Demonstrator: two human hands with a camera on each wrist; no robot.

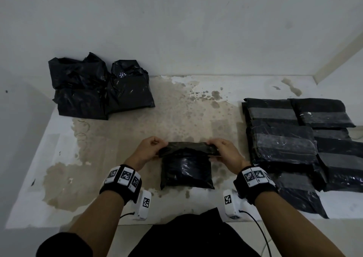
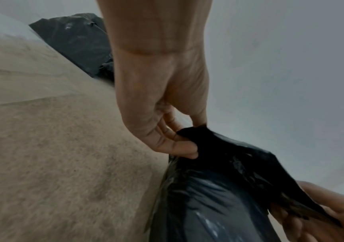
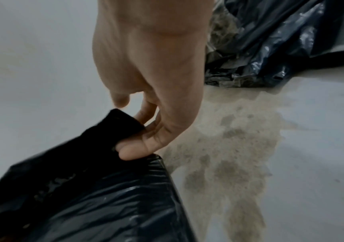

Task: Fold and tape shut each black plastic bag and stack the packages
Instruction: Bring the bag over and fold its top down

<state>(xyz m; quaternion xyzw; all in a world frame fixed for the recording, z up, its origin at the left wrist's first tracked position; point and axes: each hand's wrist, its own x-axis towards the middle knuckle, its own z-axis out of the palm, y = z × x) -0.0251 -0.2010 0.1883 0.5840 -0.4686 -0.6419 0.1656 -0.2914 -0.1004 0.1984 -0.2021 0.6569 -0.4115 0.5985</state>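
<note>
I am pinching the bag's [image 1: 186,170] flap between both hands' fingers [image 2: 179,147], left hand [image 1: 151,148] and right hand [image 1: 225,151] at opposite ends, keeping the fold taut for taping.

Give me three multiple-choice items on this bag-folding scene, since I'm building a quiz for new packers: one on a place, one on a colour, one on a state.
1. Where do the taped packages lie?
A. On the person's right side of the table
B. At the far left by the wall
C. On the floor

2. What colour is the bag being folded?
A. White
B. Black
C. Clear

3. How is the bag's top flap held?
A. Lying loose, untouched
B. Pressed flat by one palm
C. Pinched at both ends by the left hand and right hand

Answers:
1. A, the packages with tape strips sit at the right, while the untaped bags lie at the far left.
2. B, its plastic is glossy black.
3. C, both wrist views show thumb and fingers gripping the flap.
</note>
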